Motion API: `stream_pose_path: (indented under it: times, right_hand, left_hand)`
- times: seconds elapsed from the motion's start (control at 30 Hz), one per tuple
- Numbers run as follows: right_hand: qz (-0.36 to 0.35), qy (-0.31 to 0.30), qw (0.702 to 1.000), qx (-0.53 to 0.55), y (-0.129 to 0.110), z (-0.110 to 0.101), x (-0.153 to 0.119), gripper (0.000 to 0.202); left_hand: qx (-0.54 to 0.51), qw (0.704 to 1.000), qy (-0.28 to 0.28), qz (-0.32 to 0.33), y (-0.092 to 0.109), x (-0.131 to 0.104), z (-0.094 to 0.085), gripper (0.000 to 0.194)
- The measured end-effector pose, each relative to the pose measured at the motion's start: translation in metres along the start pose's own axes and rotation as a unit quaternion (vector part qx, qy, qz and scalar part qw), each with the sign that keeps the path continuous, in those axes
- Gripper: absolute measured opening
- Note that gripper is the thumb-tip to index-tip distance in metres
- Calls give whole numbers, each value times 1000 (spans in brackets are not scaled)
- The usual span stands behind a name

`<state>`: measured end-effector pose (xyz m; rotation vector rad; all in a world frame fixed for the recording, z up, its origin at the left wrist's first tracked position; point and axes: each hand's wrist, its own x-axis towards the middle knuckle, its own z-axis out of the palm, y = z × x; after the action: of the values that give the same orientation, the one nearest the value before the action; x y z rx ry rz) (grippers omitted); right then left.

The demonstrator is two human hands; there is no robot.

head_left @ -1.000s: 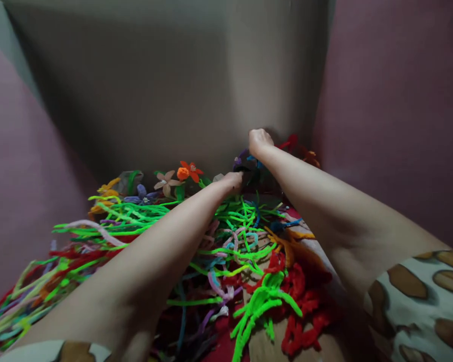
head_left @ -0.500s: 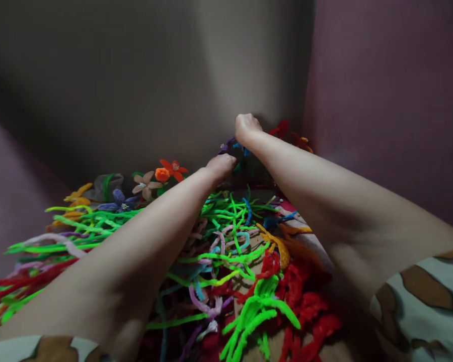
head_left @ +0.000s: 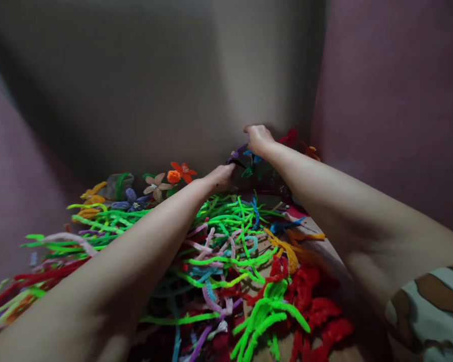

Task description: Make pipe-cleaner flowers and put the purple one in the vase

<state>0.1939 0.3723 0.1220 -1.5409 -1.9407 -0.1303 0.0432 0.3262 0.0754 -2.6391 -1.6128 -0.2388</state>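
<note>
While the left hand (head_left: 224,176) touches a dark strip (head_left: 236,162) near the right hand (head_left: 260,139), grips are unclear.

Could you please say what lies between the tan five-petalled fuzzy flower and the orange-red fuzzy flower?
In the head view, a small round orange fuzzy bloom sits between the tan flower and the orange-red one.

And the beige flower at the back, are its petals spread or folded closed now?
Spread. The beige flower has petals pointing outward on different sides, and its pale centre is visible.
</note>
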Motion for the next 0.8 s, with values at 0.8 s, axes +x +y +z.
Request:
stream_pose_path:
  times: [0.8]
  right_hand:
    - [-17,-28,999,-25,-32,-38,-10,73]
  left_hand:
    - [-26,1000,4,-3,-9,-43,-46,24]
